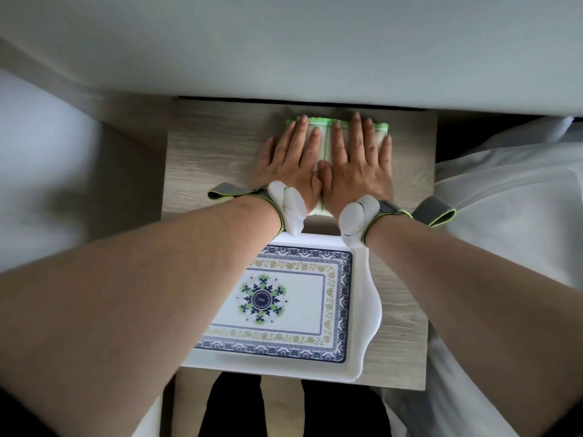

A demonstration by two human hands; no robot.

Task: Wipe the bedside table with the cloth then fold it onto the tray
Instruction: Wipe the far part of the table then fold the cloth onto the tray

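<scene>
A white cloth with green edging lies flat on the far half of the grey wood-grain bedside table. My left hand and my right hand lie side by side on top of it, palms down, fingers straight and spread, thumbs touching. The hands hide most of the cloth; only its far edge, a middle strip and a near corner show. A white rectangular tray with a blue and green floral pattern sits on the near half of the table, partly under my forearms.
A pale wall or headboard rises right behind the table's far edge. White bedding lies along the right side. White fabric sits to the left. My dark trouser legs show below the table's near edge.
</scene>
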